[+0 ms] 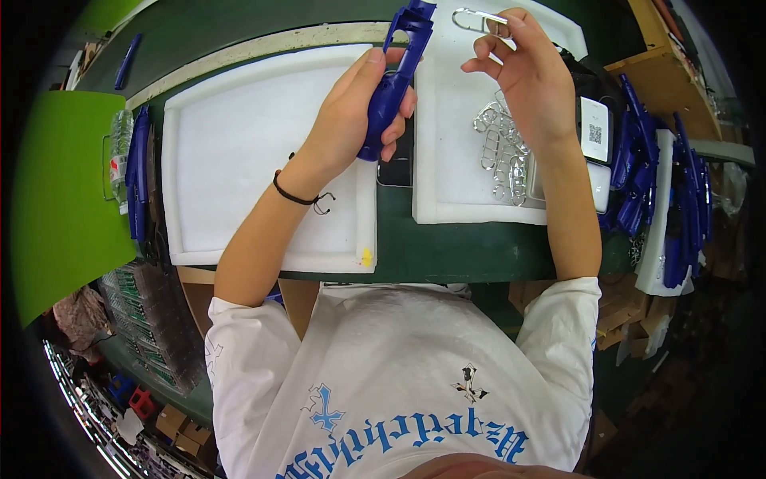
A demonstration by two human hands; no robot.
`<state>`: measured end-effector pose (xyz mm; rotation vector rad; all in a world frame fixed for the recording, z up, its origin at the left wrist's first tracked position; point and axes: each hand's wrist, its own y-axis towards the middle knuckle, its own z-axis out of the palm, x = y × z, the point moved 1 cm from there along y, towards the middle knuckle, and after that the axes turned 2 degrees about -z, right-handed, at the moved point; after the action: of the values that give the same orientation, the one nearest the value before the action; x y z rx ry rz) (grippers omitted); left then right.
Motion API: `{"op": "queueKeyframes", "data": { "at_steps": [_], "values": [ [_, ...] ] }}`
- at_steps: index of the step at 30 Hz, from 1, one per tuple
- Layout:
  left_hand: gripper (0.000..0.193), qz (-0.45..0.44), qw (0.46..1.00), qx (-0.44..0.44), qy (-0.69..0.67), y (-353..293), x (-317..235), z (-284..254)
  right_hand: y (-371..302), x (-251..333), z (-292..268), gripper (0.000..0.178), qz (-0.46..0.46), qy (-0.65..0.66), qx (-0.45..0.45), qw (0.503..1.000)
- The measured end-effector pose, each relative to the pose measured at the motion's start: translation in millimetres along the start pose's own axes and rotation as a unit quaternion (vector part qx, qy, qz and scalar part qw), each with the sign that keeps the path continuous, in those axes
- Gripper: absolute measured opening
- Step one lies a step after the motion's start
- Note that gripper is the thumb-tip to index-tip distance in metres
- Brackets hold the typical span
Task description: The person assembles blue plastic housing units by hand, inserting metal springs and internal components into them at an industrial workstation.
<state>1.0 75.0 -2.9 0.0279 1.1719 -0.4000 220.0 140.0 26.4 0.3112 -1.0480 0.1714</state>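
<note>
My left hand point(339, 116) is wrapped round a long blue plastic housing point(387, 94), held tilted, with an open frame at its upper end. Between the thumb and fingertips of my right hand point(541, 92) is a shiny wire metal clip point(483, 24), elongated with rounded ends. Clip and housing are apart, side by side at the top of the view. Below my right hand, a loose pile of similar metal clips point(501, 152) lies in the right white foam tray point(447, 188). My left forearm crosses over the left white foam tray point(223, 160).
A dark flat object point(396, 169) sits between the trays. Blue plastic parts are heaped at the right point(634, 164), and more blue parts point(139, 180) stand beside a clear bottle point(120, 152) at the left. A white box point(594, 132) lies right of my right wrist, near a wooden shelf point(666, 68).
</note>
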Motion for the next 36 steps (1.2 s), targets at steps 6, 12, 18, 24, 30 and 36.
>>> {"op": "queueKeyframes", "data": {
  "at_steps": [6,12,18,24,30,36],
  "values": [
    [0.057,0.002,1.0,-0.016,0.017,-2.6,-1.2,-1.4,-12.7,54.1,44.2,0.016,-0.129,-0.542,0.033,0.83],
    [0.053,-0.012,0.996,-0.06,0.06,-5.6,-4.5,9.3,-5.3,88.0,0.3,0.015,-0.18,-0.637,-0.101,0.742],
    [0.06,-0.011,0.995,-0.045,0.084,-1.9,-2.7,8.3,5.1,47.6,-50.0,0.021,-0.208,-0.724,-0.047,0.656],
    [0.058,0.006,0.994,-0.065,0.086,0.7,-3.0,11.6,-14.2,38.9,-36.5,0.025,0.052,-0.76,0.112,0.639],
    [0.06,0.013,0.998,-0.047,0.045,-0.5,-1.2,3.9,-10.4,23.5,-25.3,0.018,0.08,-0.789,0.15,0.591],
    [0.046,0.053,0.998,0.026,0.035,-1.9,1.9,1.9,-3.7,31.6,2.1,0.021,-0.017,-0.461,0.069,0.885]
  ]
}}
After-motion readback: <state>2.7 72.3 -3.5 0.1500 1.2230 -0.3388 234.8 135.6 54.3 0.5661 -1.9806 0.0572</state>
